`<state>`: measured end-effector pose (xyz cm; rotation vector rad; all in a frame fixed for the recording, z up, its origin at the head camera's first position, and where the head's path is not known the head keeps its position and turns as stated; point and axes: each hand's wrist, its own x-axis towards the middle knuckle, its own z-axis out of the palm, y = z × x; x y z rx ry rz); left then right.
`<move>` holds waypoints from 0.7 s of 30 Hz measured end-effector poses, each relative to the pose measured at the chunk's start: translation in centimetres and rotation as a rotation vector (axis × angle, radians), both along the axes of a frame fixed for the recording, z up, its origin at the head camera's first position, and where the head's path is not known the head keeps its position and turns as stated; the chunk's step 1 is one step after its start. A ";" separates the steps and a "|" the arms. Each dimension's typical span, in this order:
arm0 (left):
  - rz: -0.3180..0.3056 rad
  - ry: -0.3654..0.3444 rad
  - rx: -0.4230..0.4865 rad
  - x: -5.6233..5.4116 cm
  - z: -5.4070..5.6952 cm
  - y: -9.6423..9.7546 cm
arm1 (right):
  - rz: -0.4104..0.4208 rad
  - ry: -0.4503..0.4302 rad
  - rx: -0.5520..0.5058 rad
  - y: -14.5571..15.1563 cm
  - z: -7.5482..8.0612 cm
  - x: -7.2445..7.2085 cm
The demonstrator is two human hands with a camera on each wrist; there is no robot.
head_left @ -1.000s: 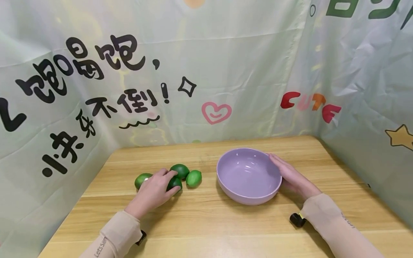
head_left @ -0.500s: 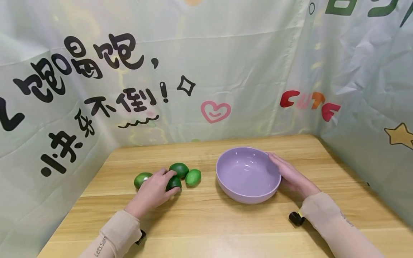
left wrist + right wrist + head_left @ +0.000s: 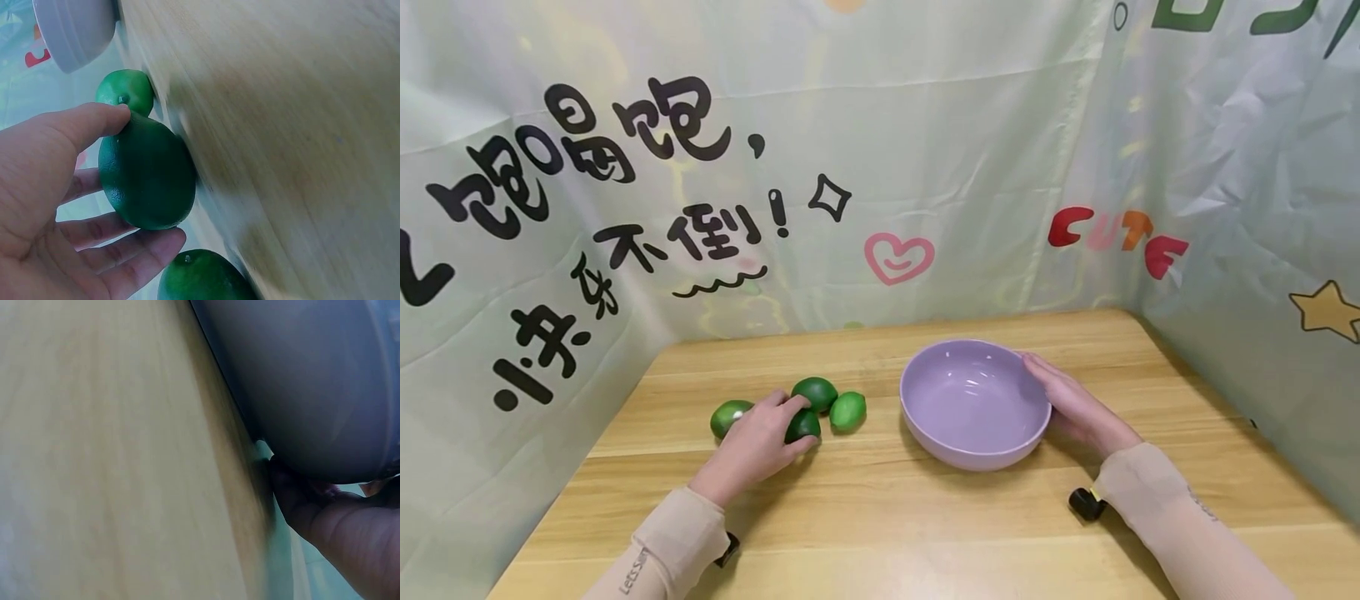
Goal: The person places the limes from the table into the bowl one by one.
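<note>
On the left of the table, my left hand (image 3: 762, 440) curls round a dark green lime (image 3: 149, 174), thumb on one side and fingers on the other. Three more limes lie close about it: another dark one (image 3: 814, 394) behind, a bright green one (image 3: 847, 412) to the right, and a mottled one (image 3: 730, 418) to the left, partly covered by the hand. To the right stands a glossy lilac bowl (image 3: 973, 408) with nothing in it. My right hand (image 3: 1078, 410) rests against its right side, fingers extended along the wall near the rim.
The light wooden table (image 3: 880, 525) is backed by a printed cloth (image 3: 985, 167) with black lettering and a pink heart. Cloth also hangs along both sides. A small black device (image 3: 1086, 504) sits under the right cuff.
</note>
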<state>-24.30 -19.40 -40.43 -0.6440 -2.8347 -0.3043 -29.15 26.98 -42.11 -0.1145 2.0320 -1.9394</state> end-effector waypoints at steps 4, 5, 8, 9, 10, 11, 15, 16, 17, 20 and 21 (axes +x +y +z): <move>-0.010 -0.003 0.006 -0.1 0.1 0.0 | -0.013 -0.016 -0.003 0.0 0.1 0.0; -0.010 -0.006 0.006 -0.1 0.1 0.0 | -0.013 -0.015 0.000 0.0 0.1 0.0; -0.010 -0.017 0.009 -0.2 0.0 0.1 | -0.010 -0.006 0.012 0.0 0.1 0.0; -0.009 -0.021 0.011 -0.2 0.0 0.1 | -0.009 -0.005 0.014 0.0 0.1 0.0; -0.008 -0.025 0.012 -0.2 0.0 0.1 | -0.008 -0.004 0.013 0.0 0.1 0.0; -0.008 -0.028 0.013 -0.3 -0.1 0.1 | -0.007 -0.003 0.011 0.0 0.1 0.1; -0.010 -0.035 0.020 -0.3 -0.2 0.1 | 0.000 0.002 0.002 0.0 0.2 0.1; -0.010 -0.035 0.020 -0.3 -0.2 0.1 | -0.001 0.004 0.006 0.0 0.2 0.1; -0.010 -0.033 0.021 -0.3 -0.2 0.2 | -0.002 0.006 0.009 0.0 0.2 0.1; -0.003 -0.030 0.025 -0.4 -0.2 0.3 | -0.007 0.009 0.027 0.0 0.1 0.1; 0.000 -0.030 0.026 -0.4 -0.2 0.3 | -0.009 0.009 0.034 0.0 0.1 0.1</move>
